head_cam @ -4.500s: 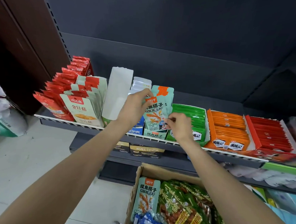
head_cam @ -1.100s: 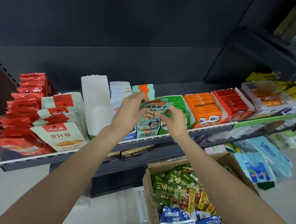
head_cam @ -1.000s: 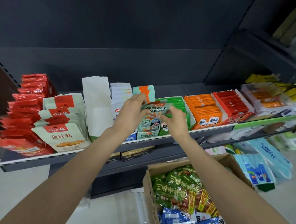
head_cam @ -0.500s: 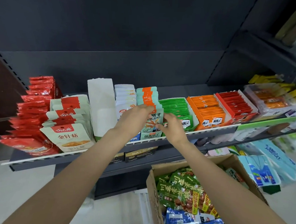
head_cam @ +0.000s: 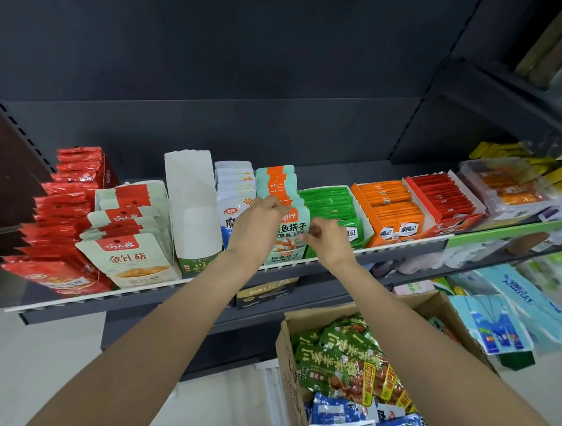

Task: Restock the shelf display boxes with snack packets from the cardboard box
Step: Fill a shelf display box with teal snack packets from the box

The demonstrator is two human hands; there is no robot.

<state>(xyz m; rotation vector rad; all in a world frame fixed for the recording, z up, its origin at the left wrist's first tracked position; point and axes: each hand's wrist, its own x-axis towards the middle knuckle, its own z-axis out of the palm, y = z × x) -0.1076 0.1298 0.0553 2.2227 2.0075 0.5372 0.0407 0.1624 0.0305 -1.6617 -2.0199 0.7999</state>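
A mint-green snack packet [head_cam: 291, 230] with an orange top stands upright at the front of its row in the mint display box [head_cam: 284, 258] on the shelf. My left hand [head_cam: 256, 226] pinches the packet's top left corner. My right hand [head_cam: 327, 239] pinches its right edge. Behind it stands a row of like packets [head_cam: 274, 183]. The open cardboard box [head_cam: 287, 353] sits low at the right, holding green packets [head_cam: 340, 356] and blue packets [head_cam: 344, 415].
The shelf rail [head_cam: 178, 282] runs in front of several display boxes: red packets [head_cam: 65, 208], white-and-red pouches [head_cam: 125, 234], a tall white box [head_cam: 192, 208], blue-white packets [head_cam: 233, 194], green [head_cam: 329, 202], orange [head_cam: 387, 205] and red sticks [head_cam: 443, 198]. Light blue packs [head_cam: 509, 309] lie below right.
The mint packet, held flat and tilted a second ago, now stands upright at the front of its row. Both hands stayed on it and moved down with it.
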